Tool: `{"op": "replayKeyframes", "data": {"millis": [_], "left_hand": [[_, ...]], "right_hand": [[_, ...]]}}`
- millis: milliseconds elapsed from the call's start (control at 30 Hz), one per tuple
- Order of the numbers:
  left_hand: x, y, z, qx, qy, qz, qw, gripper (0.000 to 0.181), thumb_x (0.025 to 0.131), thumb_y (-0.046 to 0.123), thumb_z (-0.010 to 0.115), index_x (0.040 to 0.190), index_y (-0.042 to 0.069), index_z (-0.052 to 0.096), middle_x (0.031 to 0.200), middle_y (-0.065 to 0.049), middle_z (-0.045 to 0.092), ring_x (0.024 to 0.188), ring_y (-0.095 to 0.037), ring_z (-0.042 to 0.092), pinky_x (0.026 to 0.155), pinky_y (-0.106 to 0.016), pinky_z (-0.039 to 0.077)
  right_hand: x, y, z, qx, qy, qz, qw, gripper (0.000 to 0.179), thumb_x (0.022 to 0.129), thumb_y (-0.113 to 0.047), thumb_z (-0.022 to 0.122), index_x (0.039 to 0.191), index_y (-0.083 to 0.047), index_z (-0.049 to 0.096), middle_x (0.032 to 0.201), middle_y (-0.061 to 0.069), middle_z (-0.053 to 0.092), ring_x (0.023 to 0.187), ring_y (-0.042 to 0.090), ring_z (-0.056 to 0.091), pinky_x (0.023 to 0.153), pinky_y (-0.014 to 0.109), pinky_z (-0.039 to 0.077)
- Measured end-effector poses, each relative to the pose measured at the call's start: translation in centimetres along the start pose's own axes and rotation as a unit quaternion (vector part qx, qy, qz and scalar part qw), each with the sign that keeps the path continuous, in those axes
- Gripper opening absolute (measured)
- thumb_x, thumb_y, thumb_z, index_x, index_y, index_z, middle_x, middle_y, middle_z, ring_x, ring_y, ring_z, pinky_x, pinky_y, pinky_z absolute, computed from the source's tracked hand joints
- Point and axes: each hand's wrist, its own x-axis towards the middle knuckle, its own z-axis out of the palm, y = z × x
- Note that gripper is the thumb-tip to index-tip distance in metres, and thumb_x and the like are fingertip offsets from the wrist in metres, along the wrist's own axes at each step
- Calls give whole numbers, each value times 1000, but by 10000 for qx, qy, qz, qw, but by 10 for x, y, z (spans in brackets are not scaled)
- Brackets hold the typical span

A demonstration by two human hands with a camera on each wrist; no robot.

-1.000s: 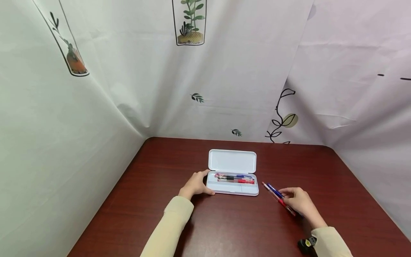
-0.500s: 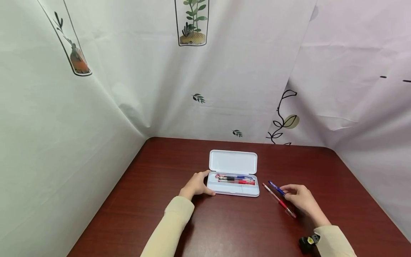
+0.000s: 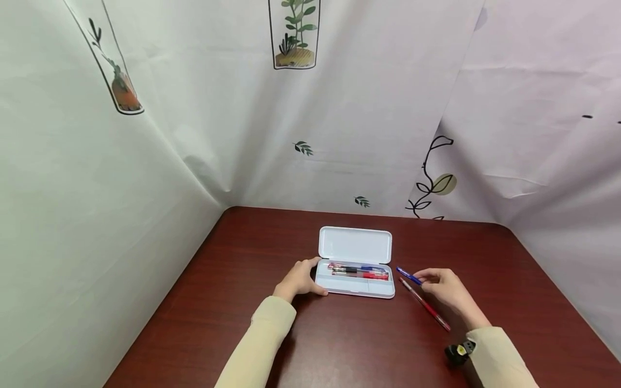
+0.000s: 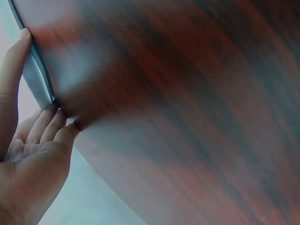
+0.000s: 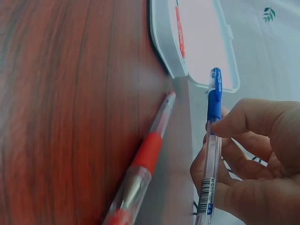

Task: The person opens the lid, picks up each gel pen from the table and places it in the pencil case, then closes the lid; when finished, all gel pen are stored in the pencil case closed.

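A white pencil case [image 3: 356, 288] lies on the table with its lid [image 3: 356, 243] raised. Several pens [image 3: 361, 271] with red, black and blue parts fill its back compartment. My left hand [image 3: 297, 278] holds the case's left end, thumb at the front edge and fingers behind; the left wrist view shows the thumb and fingertips on the case's edge [image 4: 40, 79]. Between thumb and fingers, my right hand [image 5: 253, 154] pinches a clear-barrelled blue pen [image 5: 214, 108], just right of the case. A red pen [image 3: 427, 305] lies slanted on the table, nearer me than the right hand.
The dark red-brown wooden table [image 3: 359, 345] ends at a pale patterned curtain [image 3: 233, 108] at the back and sides. A small black device [image 3: 457, 354] is at the right wrist, by the sleeve.
My right hand has lifted the blue pen away from beside the red pen and carried it left and forward, towards the case. The left hand stays on the case.
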Motion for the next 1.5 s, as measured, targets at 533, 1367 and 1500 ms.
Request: {"op": "replayKeyframes", "data": {"millis": [533, 1367, 1500], "left_hand": [[0, 0, 0, 22, -28, -43, 10000, 92, 61, 26, 94, 139, 3, 52, 130, -18, 61, 118, -29, 58, 101, -42, 47], [-2, -2, 0, 9, 56, -53, 10000, 92, 61, 27, 94, 140, 4, 52, 127, -19, 62, 113, -28, 59, 99, -42, 48], [-2, -2, 1, -2, -3, -91, 10000, 92, 61, 29, 94, 140, 7, 52, 127, -17, 63, 113, -27, 59, 99, -42, 48]], "right_hand": [[28, -30, 29, 276, -281, -19, 9992, 24, 84, 5, 62, 105, 2, 73, 97, 15, 67, 81, 22, 54, 61, 25, 46], [76, -69, 94, -272, -425, -687, 9964, 21, 78, 9, 61, 90, -1, 76, 81, 7, 69, 73, 16, 54, 66, 28, 46], [76, -68, 103, -328, -299, -620, 9971, 22, 77, 9, 63, 90, -3, 76, 81, 6, 70, 74, 15, 57, 66, 28, 47]]}}
